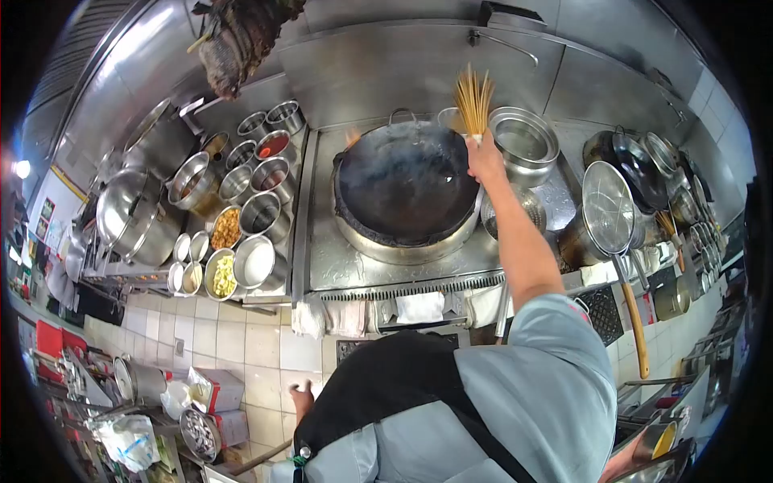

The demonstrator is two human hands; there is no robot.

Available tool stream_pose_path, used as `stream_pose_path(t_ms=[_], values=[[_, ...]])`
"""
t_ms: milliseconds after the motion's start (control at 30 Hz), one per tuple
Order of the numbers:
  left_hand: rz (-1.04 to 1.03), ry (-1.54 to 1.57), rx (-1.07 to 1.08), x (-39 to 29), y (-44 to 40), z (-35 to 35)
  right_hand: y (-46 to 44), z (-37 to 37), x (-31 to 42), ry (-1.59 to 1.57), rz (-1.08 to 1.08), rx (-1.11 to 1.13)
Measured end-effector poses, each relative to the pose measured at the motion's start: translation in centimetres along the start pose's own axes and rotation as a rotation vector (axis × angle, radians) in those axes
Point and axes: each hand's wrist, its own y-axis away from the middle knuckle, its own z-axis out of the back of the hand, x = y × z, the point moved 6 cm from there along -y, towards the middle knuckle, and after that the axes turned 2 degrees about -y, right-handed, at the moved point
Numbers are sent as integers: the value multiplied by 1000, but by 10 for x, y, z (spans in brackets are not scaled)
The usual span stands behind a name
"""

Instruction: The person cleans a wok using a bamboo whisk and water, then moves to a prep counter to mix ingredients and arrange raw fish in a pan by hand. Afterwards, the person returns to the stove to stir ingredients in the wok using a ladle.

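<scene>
My right hand [485, 158] is wrapped round the bound end of a bamboo wok brush [474, 101], its bristles pointing up. The arm reaches out past the right rim of a large dark wok [407, 185], and the brush is held clear of the wok's inside. Steam or smoke hangs over the wok, which sits in a round metal ring on the stove. Low at my side, my left hand [302, 399] hangs with fingers apart and nothing visible in it.
Metal pots [523, 141] stand right of the wok, near a perforated ladle [527, 211]. A wire strainer [608, 208] rests farther right. Containers of ingredients [225, 228] crowd the left counter. Folded cloths [420, 307] line the stove's front edge. What looks like another person's arm [622, 464] shows lower right.
</scene>
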Motion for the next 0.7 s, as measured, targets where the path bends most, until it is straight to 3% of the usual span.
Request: stream_pose_path(t_ms=[100,200,267,400,467,567,600,633,700], values=[[33,-361,477,46,61,-39,96,-38,63,-910,-151,479],[-85,-404,711,62,98,-48,221,-114,84,-1051,-513,1029],[-171,-389,745,58,108,-44,282,-168,80,-901,-590,1210],[-265,-326,603,19,98,-15,355,-273,49,-940,-830,1240],[-72,-176,431,12,82,5,376,-250,64,-707,-597,1248],[34,74,273,23,77,27,383,-199,50,-343,-216,1327],[67,133,251,28,79,34,381,-194,13,-198,-41,1537],[98,191,227,34,83,40,393,-201,-43,-146,-156,1614],[99,15,280,57,96,40,414,-204,-132,21,-374,1717]])
